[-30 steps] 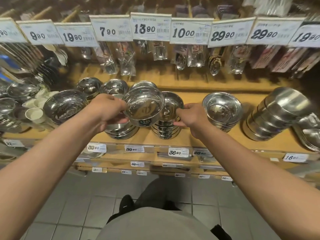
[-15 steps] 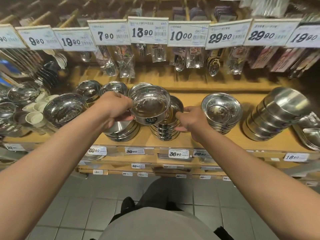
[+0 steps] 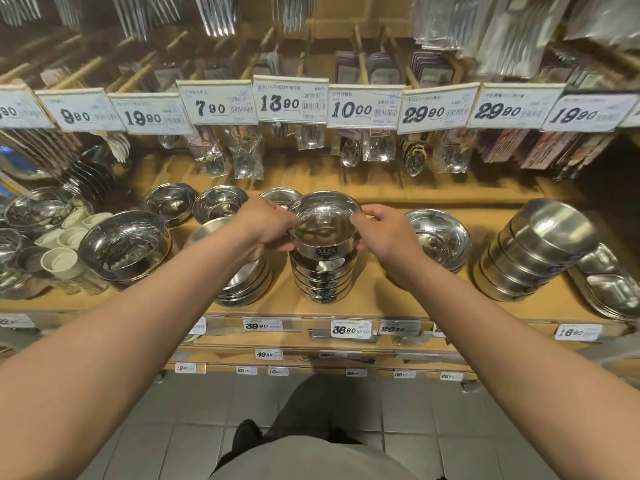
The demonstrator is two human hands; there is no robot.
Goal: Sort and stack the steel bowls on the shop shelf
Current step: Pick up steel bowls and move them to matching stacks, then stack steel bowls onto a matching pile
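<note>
A steel bowl (image 3: 325,225) marked 316L sits on top of a stack of like bowls (image 3: 323,278) at the middle of the wooden shelf (image 3: 381,296). My left hand (image 3: 265,223) grips its left rim and my right hand (image 3: 386,233) grips its right rim. Just left, partly hidden under my left wrist, stands a wider stack of bowls (image 3: 242,282). A large single bowl (image 3: 126,245) stands further left. Three smaller bowls (image 3: 169,202) line the shelf's back.
A stack of shallow bowls (image 3: 438,239) stands right of my hands, then a leaning stack of steel tins (image 3: 533,251) and trays (image 3: 613,289). Packaged spoons (image 3: 349,150) hang under price tags (image 3: 289,100) above. White cups (image 3: 62,259) and strainers crowd the left.
My left hand carried the 316L bowl to the right and set it down onto the middle stack. My right hand rose from the stack's side to the bowl's right rim.
</note>
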